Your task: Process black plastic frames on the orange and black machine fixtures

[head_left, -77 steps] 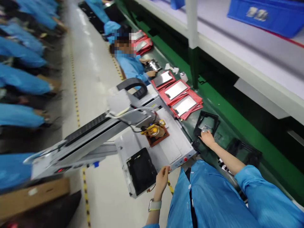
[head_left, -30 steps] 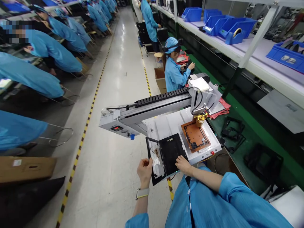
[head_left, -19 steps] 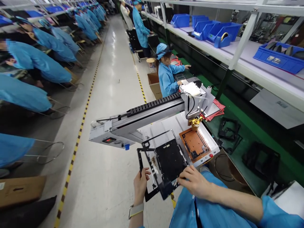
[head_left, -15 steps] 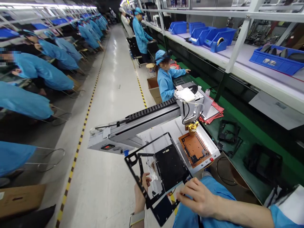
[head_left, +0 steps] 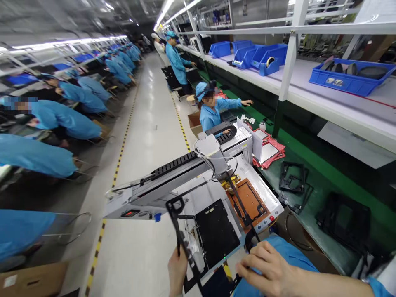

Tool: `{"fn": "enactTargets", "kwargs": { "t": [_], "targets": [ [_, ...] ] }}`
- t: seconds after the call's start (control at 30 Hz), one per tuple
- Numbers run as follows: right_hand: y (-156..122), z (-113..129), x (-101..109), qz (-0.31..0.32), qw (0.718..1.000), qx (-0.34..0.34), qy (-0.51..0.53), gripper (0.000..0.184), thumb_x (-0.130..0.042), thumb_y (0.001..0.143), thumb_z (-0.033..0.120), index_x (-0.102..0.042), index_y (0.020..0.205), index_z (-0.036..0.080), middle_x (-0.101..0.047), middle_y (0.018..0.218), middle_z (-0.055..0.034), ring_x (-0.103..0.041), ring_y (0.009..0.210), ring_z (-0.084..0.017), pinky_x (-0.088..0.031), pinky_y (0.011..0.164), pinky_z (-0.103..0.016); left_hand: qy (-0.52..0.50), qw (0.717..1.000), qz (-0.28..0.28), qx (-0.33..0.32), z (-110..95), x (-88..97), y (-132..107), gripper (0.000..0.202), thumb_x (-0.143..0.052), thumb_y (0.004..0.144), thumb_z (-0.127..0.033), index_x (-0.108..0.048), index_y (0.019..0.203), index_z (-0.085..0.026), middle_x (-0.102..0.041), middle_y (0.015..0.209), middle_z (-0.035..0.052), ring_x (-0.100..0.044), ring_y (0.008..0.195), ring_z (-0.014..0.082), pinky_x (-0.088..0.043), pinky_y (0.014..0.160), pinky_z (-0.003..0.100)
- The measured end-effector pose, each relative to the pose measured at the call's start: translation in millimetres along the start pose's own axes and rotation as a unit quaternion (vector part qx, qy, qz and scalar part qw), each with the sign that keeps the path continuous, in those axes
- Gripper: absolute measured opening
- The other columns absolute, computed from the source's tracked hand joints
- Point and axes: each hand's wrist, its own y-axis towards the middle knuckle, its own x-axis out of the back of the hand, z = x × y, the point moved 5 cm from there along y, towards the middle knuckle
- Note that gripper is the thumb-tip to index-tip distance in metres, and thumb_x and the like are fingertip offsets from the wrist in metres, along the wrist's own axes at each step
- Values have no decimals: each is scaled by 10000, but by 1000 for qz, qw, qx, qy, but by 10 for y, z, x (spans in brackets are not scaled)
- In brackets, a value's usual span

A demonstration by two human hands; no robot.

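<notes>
A thin black rectangular frame (head_left: 192,264) is held up and tilted in front of the machine. My left hand (head_left: 177,266) is closed on its left edge. My right hand (head_left: 267,264) has curled fingers at the frame's lower right corner; its fingertips partly hide the grip. Behind the frame, a flat black panel (head_left: 216,231) lies on the bed of the gantry machine (head_left: 173,173). To its right, an orange-brown fixture plate (head_left: 256,204) carries a dark frame-shaped outline, below the machine's gold-coloured head (head_left: 232,181).
More black frames (head_left: 292,177) and a dark stack (head_left: 343,222) lie on the green bench (head_left: 324,251) to the right. Red sheets (head_left: 275,154) sit behind the machine, near a co-worker (head_left: 210,107). Blue bins (head_left: 272,57) stand on the shelf above. A red button (head_left: 272,218) is on the machine's front.
The black frame has tilted to a steeper angle and its right side now crosses the fixture plate. The machine's head has moved left. My view has tipped upward.
</notes>
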Motion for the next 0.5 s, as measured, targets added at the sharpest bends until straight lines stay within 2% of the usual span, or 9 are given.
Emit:
{"fn": "enactTargets", "kwargs": {
  "t": [0.17,0.33,0.5],
  "targets": [
    [-215,-294,194,10,998,-50,35,312,-445,1107,134,-693,1297,137,-757,1015,-109,-621,873,-192,-477,767,-348,6,999,37,21,-256,-132,-90,645,-393,909,-733,-737,1037,-202,-705,715,54,-674,665,278,-515,660,396],
    [-357,-680,510,-9,990,-136,44,309,-634,1040,132,-693,1329,228,-760,1007,-73,-618,886,-208,-473,771,-381,65,997,43,22,-587,-239,-208,475,-410,919,-562,-714,1014,-210,-726,735,63,-699,715,292,-508,720,397],
    [-437,-1138,870,-22,974,-215,63,213,-750,1024,262,-758,1237,267,-748,1012,-54,-626,922,-205,-481,830,-393,117,991,47,54,-720,-353,-274,416,-409,945,-498,-704,1037,-219,-736,747,56,-704,740,289,-491,735,386]
  ]
}}
